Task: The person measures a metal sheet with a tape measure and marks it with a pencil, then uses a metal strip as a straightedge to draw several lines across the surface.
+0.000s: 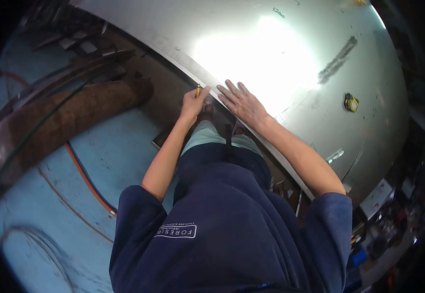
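My left hand (193, 104) is closed around a slim yellow pencil-like tool (198, 91), just off the long edge of a large metal sheet (251, 29). Its exact kind is too small to make out. The thumb and fingertips come close to the sheet's edge. My right hand (244, 105) lies flat on the sheet beside that edge, fingers spread, with nothing in it. To the right of it, a yellow and black tape measure (351, 102) rests on the sheet. Green handwritten marks (278, 12) show near the far side.
A dark smudge (338, 60) and a small silver object (335, 156) are on the sheet. On the left, a large rusty cylinder (71, 117) lies on the blue floor (139, 141), with an orange hose (86, 178) and loose cable (41, 249) nearby. Clutter fills the lower right.
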`<state>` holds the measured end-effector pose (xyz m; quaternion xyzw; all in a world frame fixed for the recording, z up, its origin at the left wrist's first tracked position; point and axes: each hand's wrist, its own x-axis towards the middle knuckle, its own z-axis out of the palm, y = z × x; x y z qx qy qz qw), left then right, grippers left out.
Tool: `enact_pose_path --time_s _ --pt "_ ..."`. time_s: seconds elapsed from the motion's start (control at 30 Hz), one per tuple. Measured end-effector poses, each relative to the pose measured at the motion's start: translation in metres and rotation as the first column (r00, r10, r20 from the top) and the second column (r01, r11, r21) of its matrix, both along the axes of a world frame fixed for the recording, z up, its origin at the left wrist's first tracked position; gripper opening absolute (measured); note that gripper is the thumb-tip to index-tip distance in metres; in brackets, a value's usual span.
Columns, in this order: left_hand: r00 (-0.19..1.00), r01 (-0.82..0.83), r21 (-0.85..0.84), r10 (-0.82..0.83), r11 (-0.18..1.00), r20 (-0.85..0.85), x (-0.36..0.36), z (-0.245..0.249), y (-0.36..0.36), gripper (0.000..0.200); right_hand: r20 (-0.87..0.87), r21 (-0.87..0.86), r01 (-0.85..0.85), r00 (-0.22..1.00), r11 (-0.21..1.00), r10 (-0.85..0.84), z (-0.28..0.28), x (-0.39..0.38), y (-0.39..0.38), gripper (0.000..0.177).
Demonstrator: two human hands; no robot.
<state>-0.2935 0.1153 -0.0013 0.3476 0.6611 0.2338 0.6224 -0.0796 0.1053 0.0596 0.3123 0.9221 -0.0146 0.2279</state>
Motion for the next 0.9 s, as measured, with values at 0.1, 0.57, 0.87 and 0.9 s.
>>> enact_pose_path --time_s 0.1,0.57,0.87,0.9 --pt "0.954 -0.166 0.443 0.257 0.881 -0.153 -0.012 -0.015 -0.014 0.054 -0.064 -0.003 -0.005 0.998 1.0 0.004 -0.011 0.005 0.005 0.065" --pt "0.816 0.039 0.63 0.339 0.776 -0.469 -0.009 0.038 0.018 0.036 -0.035 -0.066 0.009 0.999 0.998 -0.012 -0.01 0.007 0.01 0.065" --pt "0.755 0.334 0.626 0.197 0.705 -0.625 0.041 0.055 -0.043 0.019 0.026 -0.031 -0.042 0.999 0.999 0.043 -0.005 0.008 0.011 0.069" --pt "0.774 0.348 0.645 0.18 0.68 -0.607 0.056 0.053 -0.065 0.016 0.029 -0.039 -0.044 0.999 0.998 0.045 -0.004 0.008 0.012 0.069"
